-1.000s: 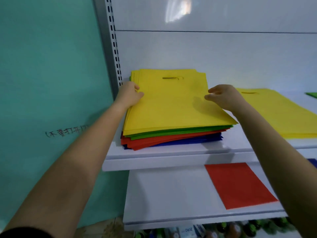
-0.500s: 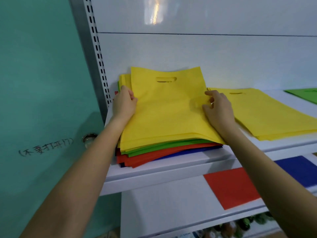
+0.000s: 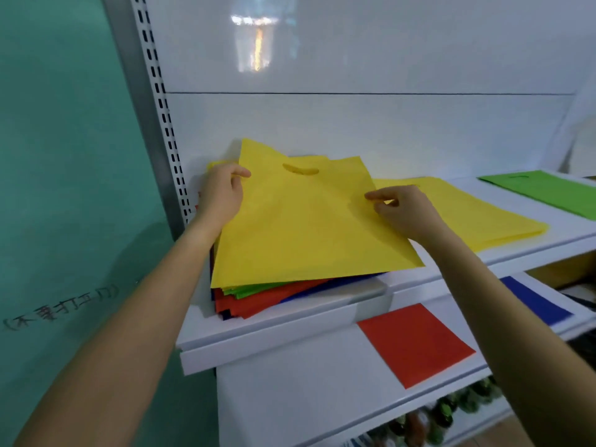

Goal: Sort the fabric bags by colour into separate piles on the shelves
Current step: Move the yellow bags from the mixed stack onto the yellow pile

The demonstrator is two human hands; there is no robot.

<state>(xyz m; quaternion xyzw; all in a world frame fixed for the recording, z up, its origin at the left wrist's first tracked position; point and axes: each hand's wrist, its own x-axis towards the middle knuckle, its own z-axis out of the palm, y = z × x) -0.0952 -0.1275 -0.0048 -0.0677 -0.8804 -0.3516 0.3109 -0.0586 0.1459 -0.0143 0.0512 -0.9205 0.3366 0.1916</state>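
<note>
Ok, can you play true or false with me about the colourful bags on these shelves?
1. Both hands hold the top yellow bag: the left hand at its left edge, the right hand at its right edge. True.
2. The red bag on the lower shelf lies on top of the blue bag. False: they lie apart, side by side.
3. A yellow pile lies to the right of the mixed stack on the upper shelf. True.
4. The lone green bag lies on the lower shelf. False: it is on the upper shelf, far right.
</note>
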